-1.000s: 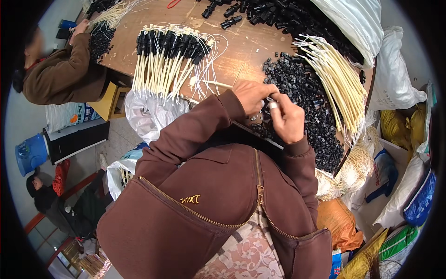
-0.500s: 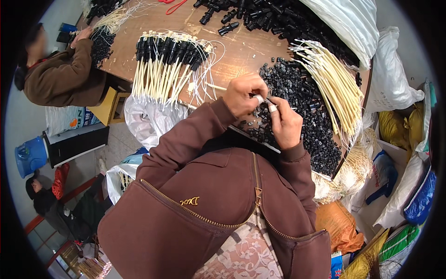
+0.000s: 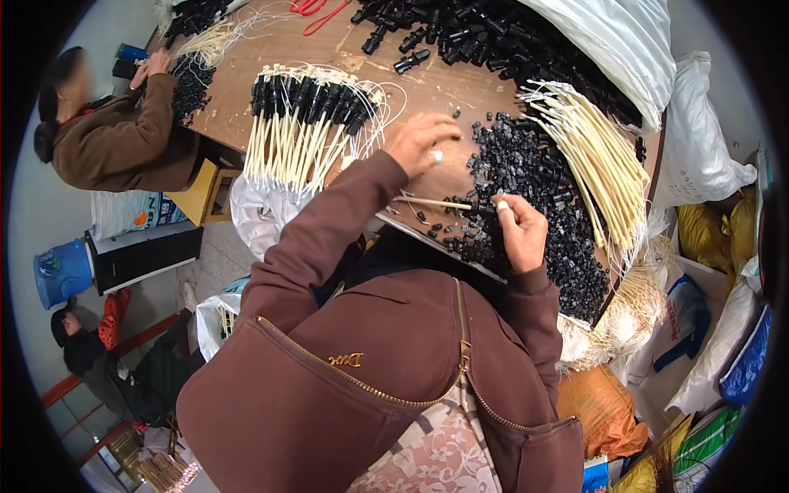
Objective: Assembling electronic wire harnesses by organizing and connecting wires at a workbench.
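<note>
My left hand point(image 3: 423, 149) is above the bare wood left of the black pile, fingers loosely bent and apart, with nothing visible in it. White tape wraps its thumb. My right hand point(image 3: 523, 234) is over the near part of the pile, thumb and forefinger pinched at the dark end of a thin cream tube point(image 3: 436, 201). The tube points left along the table's near edge; its pinched end is partly hidden by my fingers. Small black plastic pieces point(image 3: 514, 156) are heaped around it. Left of my left hand lies a row of cream tubes with black fittings point(image 3: 304, 107).
A bundle of cream tubes point(image 3: 588, 164) lies at the right. Larger black fittings point(image 3: 460, 33) are piled at the far side beside a white sack point(image 3: 612, 49). Red-handled scissors point(image 3: 325, 16) lie at the back. A co-worker point(image 3: 115, 131) sits at the left end.
My hands have parted: the left moved up and left, the right down and right. The cream tube has swung nearer the table edge with my right hand.
</note>
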Available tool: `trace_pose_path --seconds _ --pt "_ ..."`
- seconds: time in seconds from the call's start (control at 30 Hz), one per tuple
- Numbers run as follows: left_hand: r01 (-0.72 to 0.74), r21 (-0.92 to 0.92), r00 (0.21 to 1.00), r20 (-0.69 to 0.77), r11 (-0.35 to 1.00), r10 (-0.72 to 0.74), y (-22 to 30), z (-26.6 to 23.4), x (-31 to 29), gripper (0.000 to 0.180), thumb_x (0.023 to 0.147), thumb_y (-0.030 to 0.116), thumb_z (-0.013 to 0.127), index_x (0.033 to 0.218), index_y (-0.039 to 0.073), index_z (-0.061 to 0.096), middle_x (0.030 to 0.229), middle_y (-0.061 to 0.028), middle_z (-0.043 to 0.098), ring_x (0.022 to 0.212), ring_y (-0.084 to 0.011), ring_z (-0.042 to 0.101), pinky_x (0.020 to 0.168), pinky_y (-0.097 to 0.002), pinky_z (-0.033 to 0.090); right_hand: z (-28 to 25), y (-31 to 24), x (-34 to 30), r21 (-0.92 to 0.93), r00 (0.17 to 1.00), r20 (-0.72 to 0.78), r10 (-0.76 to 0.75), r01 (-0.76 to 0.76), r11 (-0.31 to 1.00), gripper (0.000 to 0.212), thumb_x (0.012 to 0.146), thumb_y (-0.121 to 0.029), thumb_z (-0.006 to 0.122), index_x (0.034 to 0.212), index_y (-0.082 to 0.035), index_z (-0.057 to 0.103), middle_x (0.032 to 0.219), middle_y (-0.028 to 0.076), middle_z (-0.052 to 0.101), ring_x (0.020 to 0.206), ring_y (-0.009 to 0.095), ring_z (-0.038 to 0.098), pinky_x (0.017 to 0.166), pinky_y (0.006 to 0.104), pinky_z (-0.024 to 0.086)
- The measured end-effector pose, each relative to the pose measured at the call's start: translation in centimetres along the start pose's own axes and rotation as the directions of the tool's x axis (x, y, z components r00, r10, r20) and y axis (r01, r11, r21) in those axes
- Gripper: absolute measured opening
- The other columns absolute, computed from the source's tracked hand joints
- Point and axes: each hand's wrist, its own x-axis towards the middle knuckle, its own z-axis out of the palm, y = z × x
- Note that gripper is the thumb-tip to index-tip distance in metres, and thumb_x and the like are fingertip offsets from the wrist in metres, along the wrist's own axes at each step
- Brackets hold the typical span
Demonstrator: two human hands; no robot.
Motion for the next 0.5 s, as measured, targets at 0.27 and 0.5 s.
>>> trace_pose_path --seconds 0.27,0.5 --pt "0.404 -0.438 0.914 0.232 0.803 -0.333 3.3 -0.3 -0.8 0.033 0.066 -0.009 0.058 0.094 0.007 0.066 0.093 -0.0044 0.064 0.073 -0.0140 0.054 0.064 -0.0240 0.046 1.5 0.1 1.3 0.039 0.996 0.040 0.078 -0.080 0.996 0.012 0.083 -0.007 0.059 0.085 0.000 0.069 0.056 -0.005 0.048 0.049 0.005 0.033 0.046 0.0192 0.027" --pt "0.432 0.048 0.900 0.035 0.901 -0.434 -0.9 -1.0 1.8 0.029 0.065 -0.010 0.058 0.088 0.006 0.063 0.091 -0.0038 0.064 0.075 -0.0164 0.057 0.068 -0.0282 0.049 1.2 0.1 1.5 0.083 0.992 0.031 0.124 -0.126 0.988 0.011 0.083 -0.007 0.059 0.082 0.001 0.067 0.057 -0.005 0.049 0.050 0.005 0.033 0.046 0.0186 0.027"
